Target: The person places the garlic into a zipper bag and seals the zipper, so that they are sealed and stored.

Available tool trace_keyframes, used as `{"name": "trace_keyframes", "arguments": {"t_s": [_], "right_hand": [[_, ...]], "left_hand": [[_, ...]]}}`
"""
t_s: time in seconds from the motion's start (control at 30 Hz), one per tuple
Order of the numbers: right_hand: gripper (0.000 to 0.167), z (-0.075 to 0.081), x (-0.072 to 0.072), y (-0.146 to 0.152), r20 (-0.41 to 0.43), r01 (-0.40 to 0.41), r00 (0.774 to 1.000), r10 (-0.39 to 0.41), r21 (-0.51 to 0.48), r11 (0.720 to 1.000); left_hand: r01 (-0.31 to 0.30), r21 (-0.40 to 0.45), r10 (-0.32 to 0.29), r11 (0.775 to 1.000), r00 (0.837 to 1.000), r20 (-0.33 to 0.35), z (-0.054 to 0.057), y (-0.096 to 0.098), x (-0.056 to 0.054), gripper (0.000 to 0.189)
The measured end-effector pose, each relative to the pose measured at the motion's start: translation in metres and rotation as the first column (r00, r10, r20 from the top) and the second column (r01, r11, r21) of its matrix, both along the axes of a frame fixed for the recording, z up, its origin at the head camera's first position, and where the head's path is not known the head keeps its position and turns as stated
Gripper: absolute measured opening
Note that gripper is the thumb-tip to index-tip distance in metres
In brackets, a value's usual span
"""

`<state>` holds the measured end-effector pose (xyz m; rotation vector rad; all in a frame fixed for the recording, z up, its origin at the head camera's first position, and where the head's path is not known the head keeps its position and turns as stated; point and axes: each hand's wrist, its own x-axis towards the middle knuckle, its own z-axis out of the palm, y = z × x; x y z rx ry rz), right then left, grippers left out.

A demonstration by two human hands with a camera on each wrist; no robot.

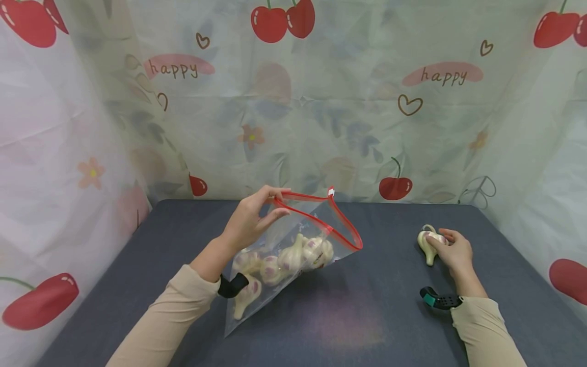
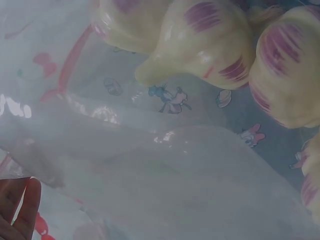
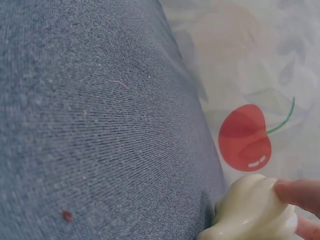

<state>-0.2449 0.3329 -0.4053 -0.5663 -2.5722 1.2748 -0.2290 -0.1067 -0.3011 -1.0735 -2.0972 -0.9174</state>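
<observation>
A clear zip bag (image 1: 275,234) with a red-edged mouth stands tilted and gaping left of centre. My left hand (image 1: 249,216) pinches its rim between thumb and fingers; in the left wrist view the fingers (image 2: 22,210) show at the lower left corner. Inside the bag lie several garlic bulbs (image 1: 291,257), white with purple streaks, seen close through the film in the left wrist view. Over on the right, my right hand (image 1: 454,251) grips another garlic bulb (image 1: 427,248) at the tabletop. Part of that bulb is hidden by the fingers. A pale loop shows just behind it.
A dark grey cloth-covered table (image 1: 367,306) lies under everything. Patterned curtains (image 1: 321,127) hang at the back and both sides. A red slider (image 1: 331,192) sits at the bag's far rim. Black straps (image 1: 440,299) circle both wrists. A thin wire (image 1: 479,191) hangs at the back right.
</observation>
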Motion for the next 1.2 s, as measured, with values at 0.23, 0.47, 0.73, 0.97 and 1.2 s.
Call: {"name": "trace_keyframes", "arguments": {"t_s": [0.23, 0.47, 0.73, 0.97, 1.2], "right_hand": [[0.065, 0.002, 0.002, 0.0, 0.003, -0.011, 1.0, 0.011, -0.019, 1.0], [0.065, 0.003, 0.002, -0.001, 0.006, -0.004, 1.0, 0.004, -0.025, 1.0], [0.065, 0.006, 0.002, -0.002, -0.001, 0.007, 1.0, -0.007, -0.026, 1.0], [0.062, 0.008, 0.002, -0.005, -0.013, 0.006, 1.0, -0.007, -0.025, 1.0], [0.065, 0.012, 0.002, -0.006, -0.01, 0.003, 1.0, -0.003, -0.025, 1.0]], "left_hand": [[-0.001, 0.002, 0.001, 1.0, 1.0, 0.003, 0.001, 0.0, 0.001, 0.031], [-0.003, 0.003, 0.003, 1.0, 1.0, 0.002, 0.001, 0.0, 0.0, 0.031], [-0.001, 0.003, 0.001, 1.0, 1.0, 0.002, 0.001, 0.0, 0.001, 0.031], [0.004, 0.0, -0.004, 1.0, 1.0, 0.0, 0.002, 0.0, 0.001, 0.027], [0.001, -0.003, -0.001, 1.0, 1.0, -0.001, 0.001, -0.001, 0.001, 0.029]]}}
